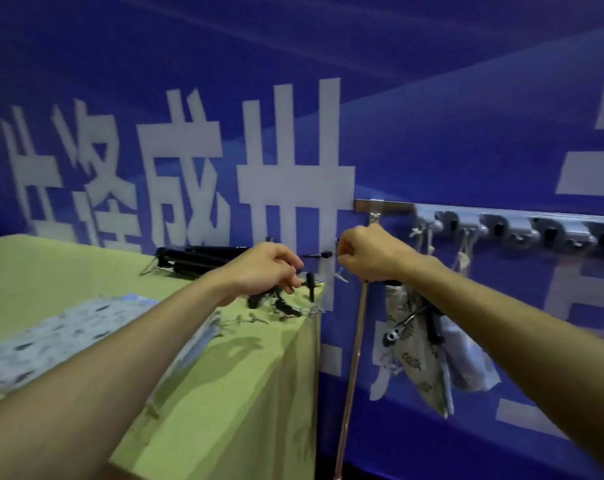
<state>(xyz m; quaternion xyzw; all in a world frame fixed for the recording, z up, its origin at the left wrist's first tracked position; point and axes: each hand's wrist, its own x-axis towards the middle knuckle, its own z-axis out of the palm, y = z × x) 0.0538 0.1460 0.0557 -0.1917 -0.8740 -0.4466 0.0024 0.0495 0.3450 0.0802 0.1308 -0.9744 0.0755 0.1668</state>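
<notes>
My left hand hovers over the corner of the green-covered table, its fingers curled and pinching a thin black rod that points right. My right hand is fisted beside it, gripping the black handle of a folded patterned umbrella that hangs down below the wrist; a pale cord dangles under the fingers. Small black clips and metal wire parts lie on the table corner under my left hand. The image is blurred.
A metal rail with grey hooks runs along the blue banner wall, with cords hanging from it. A thin metal pole stands against the wall. A black folded tripod and a patterned cloth lie on the table.
</notes>
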